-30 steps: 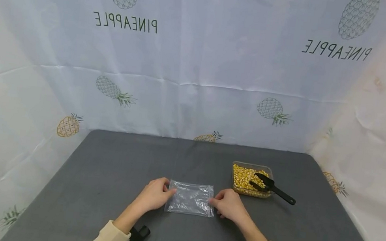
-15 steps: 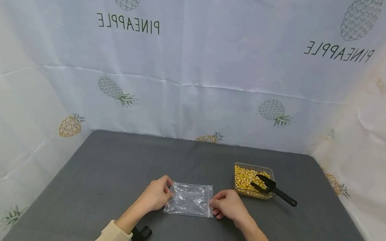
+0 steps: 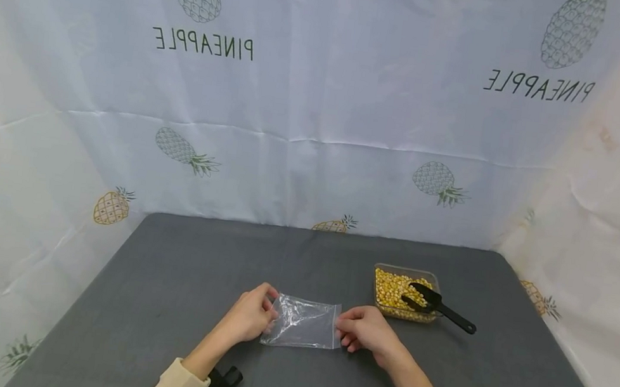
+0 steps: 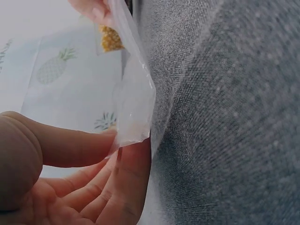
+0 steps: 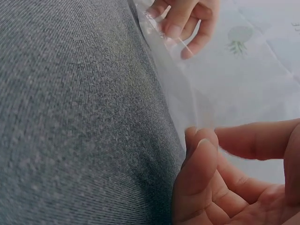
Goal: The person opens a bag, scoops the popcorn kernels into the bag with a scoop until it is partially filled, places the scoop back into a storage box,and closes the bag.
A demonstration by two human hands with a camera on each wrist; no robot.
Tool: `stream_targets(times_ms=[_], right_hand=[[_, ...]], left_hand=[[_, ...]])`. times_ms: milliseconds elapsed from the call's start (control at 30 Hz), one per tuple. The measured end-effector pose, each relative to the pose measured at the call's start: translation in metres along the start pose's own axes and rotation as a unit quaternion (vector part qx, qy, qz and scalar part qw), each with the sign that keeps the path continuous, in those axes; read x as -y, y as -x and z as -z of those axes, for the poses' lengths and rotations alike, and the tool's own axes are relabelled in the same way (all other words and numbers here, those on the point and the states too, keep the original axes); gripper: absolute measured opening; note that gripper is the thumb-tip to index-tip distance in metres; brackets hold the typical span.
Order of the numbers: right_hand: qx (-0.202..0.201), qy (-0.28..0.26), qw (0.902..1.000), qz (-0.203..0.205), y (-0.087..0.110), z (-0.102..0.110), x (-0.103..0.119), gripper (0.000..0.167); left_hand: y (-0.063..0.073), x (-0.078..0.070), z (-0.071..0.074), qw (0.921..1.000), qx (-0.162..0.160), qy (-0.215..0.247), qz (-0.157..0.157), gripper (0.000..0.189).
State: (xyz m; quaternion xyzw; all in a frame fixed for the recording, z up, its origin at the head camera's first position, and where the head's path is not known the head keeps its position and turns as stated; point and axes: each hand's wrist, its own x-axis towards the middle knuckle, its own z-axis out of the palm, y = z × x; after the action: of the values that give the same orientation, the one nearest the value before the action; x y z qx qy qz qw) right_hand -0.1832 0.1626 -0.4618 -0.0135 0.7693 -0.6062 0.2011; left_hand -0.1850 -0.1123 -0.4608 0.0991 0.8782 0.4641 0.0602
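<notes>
Where grey table (image 3: 223,247) ends, pineapple-print cloth (image 3: 321,99) hangs.

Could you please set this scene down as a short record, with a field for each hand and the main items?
left hand: pinches the left end of the clear bag
right hand: pinches the bag's right end
bag state: flat, nothing visible inside
container: clear, beyond the right hand, holding yellow kernels
scoop: black, head in the kernels, handle jutting out rightward
surface: dark grey table
backdrop: pale pineapple-print fabric, lettering mirrored
</notes>
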Motion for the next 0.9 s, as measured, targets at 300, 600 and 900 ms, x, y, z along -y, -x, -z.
stream_targets(times_ms=[300, 600, 900], right_hand=[[-0.011, -0.007, 0.9998, 0.012, 0.0, -0.001, -0.001, 0.016], [-0.039, -0.03, 0.9983, 0.032, 0.002, -0.003, 0.005, 0.012], [-0.022, -0.062, 0.9968, 0.045, 0.007, 0.003, 0.018, 0.015]], left_hand=[[0.001, 0.002, 0.003, 0.9993, -0.011, 0.036, -0.008, 0.029], [0.002, 0.0, 0.003, 0.9988, -0.041, -0.017, -0.02, 0.031], [0.001, -0.009, 0.005, 0.9974, -0.035, -0.064, -0.002, 0.038]])
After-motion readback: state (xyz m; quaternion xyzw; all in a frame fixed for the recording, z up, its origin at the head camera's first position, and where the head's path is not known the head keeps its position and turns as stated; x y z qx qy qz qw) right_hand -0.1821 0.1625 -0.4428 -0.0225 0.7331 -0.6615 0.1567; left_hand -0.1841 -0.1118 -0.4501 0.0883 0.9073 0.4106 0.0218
